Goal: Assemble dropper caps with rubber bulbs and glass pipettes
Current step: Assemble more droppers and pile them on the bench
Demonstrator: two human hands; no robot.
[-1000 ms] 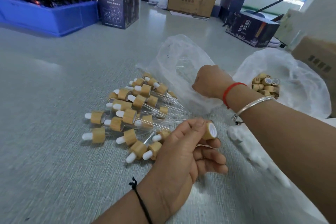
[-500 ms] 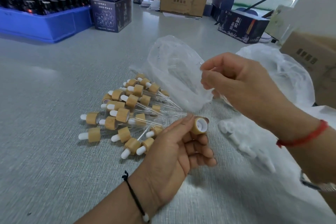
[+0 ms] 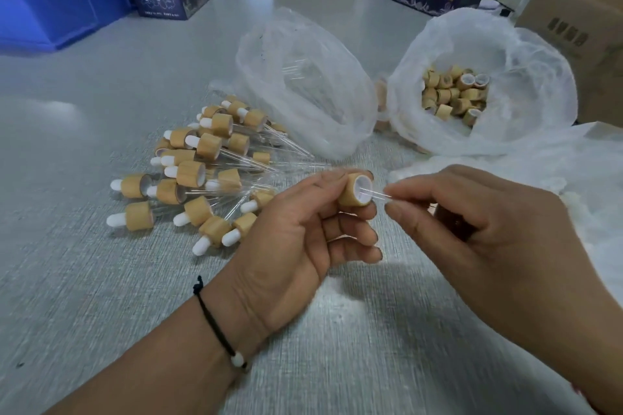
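Bamboo cap (image 3: pixel 350 194) pinched in left hand (image 3: pixel 296 246); right hand (image 3: pixel 478 239) pinches glass pipette (image 3: pixel 376 194), tip inside cap's white opening, above tabletop (image 3: pixel 101 280) middle.

The right hand (image 3: pixel 488 239) hides most of the glass pipette (image 3: pixel 374 194); the lower edge crops its wrist.

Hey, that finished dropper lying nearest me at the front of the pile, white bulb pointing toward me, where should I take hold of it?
Take the finished dropper by its wooden collar, a thumb-and-finger grip across the sides, coming from above. The collar is the widest, rigid part and lies clear on the table. The white bulb is probably soft, and the glass pipette runs back under the pile, thin and fragile.
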